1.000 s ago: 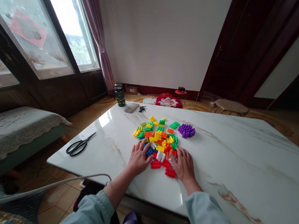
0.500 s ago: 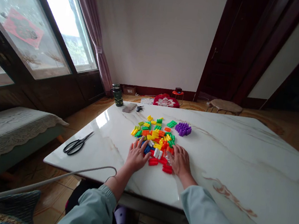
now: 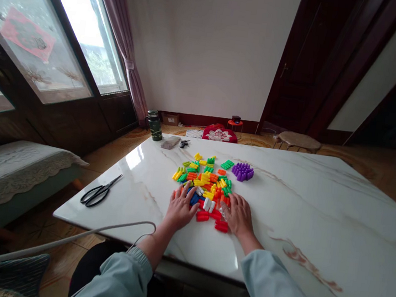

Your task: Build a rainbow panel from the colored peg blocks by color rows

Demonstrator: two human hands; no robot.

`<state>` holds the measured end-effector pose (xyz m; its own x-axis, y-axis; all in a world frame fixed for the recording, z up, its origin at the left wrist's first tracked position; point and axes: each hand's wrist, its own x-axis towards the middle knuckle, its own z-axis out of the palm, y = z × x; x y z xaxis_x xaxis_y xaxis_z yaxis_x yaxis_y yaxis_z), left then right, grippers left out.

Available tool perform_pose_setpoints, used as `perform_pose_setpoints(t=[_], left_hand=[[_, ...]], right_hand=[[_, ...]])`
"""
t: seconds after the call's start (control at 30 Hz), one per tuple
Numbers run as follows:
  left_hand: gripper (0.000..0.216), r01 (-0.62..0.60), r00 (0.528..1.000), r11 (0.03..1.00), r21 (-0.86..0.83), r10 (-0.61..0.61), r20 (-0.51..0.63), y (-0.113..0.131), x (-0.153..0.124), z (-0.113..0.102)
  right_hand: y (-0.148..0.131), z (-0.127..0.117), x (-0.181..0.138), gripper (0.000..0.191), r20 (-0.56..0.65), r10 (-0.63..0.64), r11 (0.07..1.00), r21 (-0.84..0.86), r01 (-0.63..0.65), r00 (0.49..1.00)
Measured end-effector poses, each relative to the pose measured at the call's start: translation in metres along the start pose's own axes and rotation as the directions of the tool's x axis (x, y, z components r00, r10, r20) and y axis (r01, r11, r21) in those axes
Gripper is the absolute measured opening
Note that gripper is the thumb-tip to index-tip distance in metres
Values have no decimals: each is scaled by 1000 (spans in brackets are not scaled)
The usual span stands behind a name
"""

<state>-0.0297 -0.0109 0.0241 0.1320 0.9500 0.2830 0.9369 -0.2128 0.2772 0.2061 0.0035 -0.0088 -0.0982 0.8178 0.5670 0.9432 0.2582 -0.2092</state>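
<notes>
A loose pile of plastic building blocks [image 3: 205,179] in yellow, green, orange, red, blue and white lies on the white marble-patterned table [image 3: 304,201]. My left hand [image 3: 181,208] rests at the pile's near left side, fingers spread over blue and orange blocks. On the opposite side, my right hand [image 3: 239,216] lies with its fingers apart against red and orange blocks. Between the hands are white blocks [image 3: 208,204] and red blocks [image 3: 202,216]. A cluster of purple blocks [image 3: 242,172] sits just beyond the pile to the right. Blocks directly beneath both palms are hidden.
Black-handled scissors [image 3: 100,191] lie at the table's left. A camouflage flask [image 3: 154,126], a blurred flat item [image 3: 170,142] and keys [image 3: 184,144] are at the far left corner. A grey cable [image 3: 100,228] crosses the near left edge. A round stool [image 3: 299,141] stands behind the table.
Both hands and the blocks stay almost where they were. The view has shifted very slightly, and the cable near my left forearm has moved a little.
</notes>
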Motion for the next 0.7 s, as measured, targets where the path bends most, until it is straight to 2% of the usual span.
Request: perform_pose_setpoints(t=[0.3,0.43,0.57,0.7], left_hand=[[56,10,998,1000,-28,-9,58,2,7,-7],[60,18,999,999,-28,-17,42,3,18,-3],[57,2,1000,999,-32,-2,-1,1,22,3],[57,-13,1000,1000,-27,13,-11,0,21,5]], right_hand=[[0,-2,0,55,-25,-6,1000,25,7,1000],[2,1,-3,56,-29,13,994,105,-9,999],[13,9,-4,52,-26,147,952,277,-134,989],[38,15,16,44,-64,248,907,366,-208,967]])
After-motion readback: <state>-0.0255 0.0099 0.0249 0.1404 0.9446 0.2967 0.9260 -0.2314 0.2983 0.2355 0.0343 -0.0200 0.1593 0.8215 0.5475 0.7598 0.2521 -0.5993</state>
